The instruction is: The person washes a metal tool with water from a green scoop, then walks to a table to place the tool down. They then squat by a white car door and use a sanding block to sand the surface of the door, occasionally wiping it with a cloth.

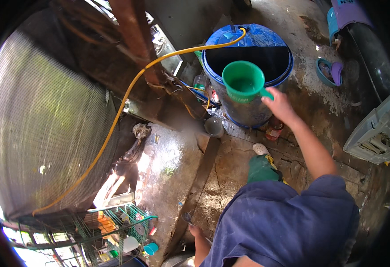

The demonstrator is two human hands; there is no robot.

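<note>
- Dipper (243, 81): green plastic scoop with a side handle, held level over the open mouth of the blue barrel (248, 71), at its near rim. Water shows inside the bowl.
- Right hand (278, 104): fingers curled shut around the dipper's handle, arm stretched out toward the far side.
- Handling advice: keep the bowl level and the wrist steady so the water stays in; clear the barrel rim before swinging the load aside, and move slowly, since the concrete floor (172, 169) looks wet and may be slippery.
- Left hand (196, 231): low at the near edge, close to the body. It appears to pinch a thin metal object, but the finger position cannot be told for certain.
- Yellow hose (115, 124): runs from the near left, up and across, and ends over the barrel's far rim.
- Small grey bowl (213, 127): sits on the floor just left of the barrel base.
- Green wire rack (115, 231): stands at the near left, holding bottles and cups.
- Mesh screen (39, 120): fills the left side.
</note>
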